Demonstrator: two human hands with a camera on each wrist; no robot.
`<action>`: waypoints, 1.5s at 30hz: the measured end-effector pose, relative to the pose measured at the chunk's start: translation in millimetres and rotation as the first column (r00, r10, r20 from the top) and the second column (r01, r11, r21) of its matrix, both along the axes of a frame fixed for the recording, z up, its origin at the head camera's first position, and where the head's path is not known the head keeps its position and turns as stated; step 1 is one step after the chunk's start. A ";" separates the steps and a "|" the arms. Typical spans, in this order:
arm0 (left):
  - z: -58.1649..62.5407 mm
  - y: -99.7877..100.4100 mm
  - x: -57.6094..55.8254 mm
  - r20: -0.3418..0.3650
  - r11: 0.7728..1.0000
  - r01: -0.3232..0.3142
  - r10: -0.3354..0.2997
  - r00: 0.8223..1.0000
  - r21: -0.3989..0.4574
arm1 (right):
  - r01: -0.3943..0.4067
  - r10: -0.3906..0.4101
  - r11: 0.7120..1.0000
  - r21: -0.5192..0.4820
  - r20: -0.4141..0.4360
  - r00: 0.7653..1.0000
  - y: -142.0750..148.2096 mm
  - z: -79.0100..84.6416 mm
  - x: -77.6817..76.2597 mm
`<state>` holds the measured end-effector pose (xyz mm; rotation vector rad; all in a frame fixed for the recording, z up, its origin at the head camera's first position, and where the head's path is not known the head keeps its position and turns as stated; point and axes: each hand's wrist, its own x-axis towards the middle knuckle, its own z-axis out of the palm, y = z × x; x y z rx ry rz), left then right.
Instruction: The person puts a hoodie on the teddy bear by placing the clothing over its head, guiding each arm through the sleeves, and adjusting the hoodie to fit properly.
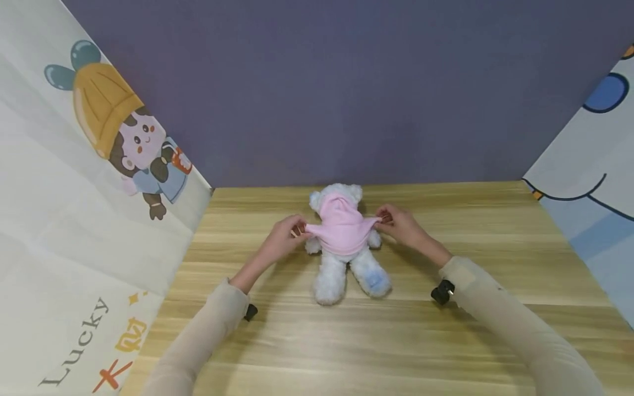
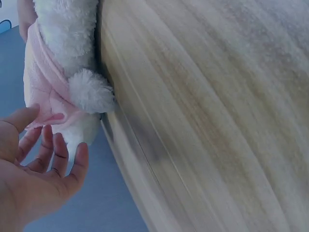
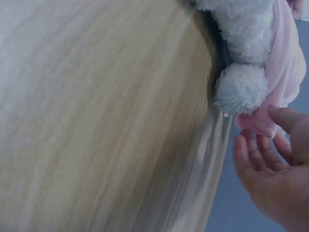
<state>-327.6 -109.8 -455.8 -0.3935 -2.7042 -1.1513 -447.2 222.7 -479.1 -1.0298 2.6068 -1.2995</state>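
A white plush bear (image 1: pixel 331 278) with a bluish patch on one foot lies on the wooden table, legs toward me. Over its torso and most of its face is a small pink garment (image 1: pixel 343 234), apparently a hooded top. My left hand (image 1: pixel 284 235) pinches the garment's left end between thumb and fingers. At the opposite end my right hand (image 1: pixel 400 224) pinches the other corner, so the cloth is stretched sideways. In the left wrist view a fluffy paw (image 2: pixel 91 91) sticks out below the pink cloth (image 2: pixel 50 99); the right wrist view shows the other paw (image 3: pixel 241 89).
The wood-grain table (image 1: pixel 317 346) ends at a dark grey-purple wall (image 1: pixel 366 93) just beyond the bear's head. Printed cartoon sheets stand on the left (image 1: pixel 44 220) and the right (image 1: pixel 589 165). A small black wrist camera (image 1: pixel 442 292) sits on the right sleeve.
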 end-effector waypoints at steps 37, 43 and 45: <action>-6.6 -1.3 4.2 0.003 0.999 -0.009 0.009 1.000 0.032 | -0.128 0.133 0.986 -0.108 0.037 0.990 0.6 1.3 -12.3; -9.1 -3.3 2.3 0.067 0.998 0.059 -0.061 0.996 0.034 | -0.239 0.260 0.946 -0.219 0.074 0.963 1.2 -2.6 -9.4; -10.0 -3.6 1.7 0.098 0.997 0.080 -0.082 0.992 0.023 | -0.250 0.276 0.938 -0.240 0.079 0.958 -0.4 -4.3 -8.3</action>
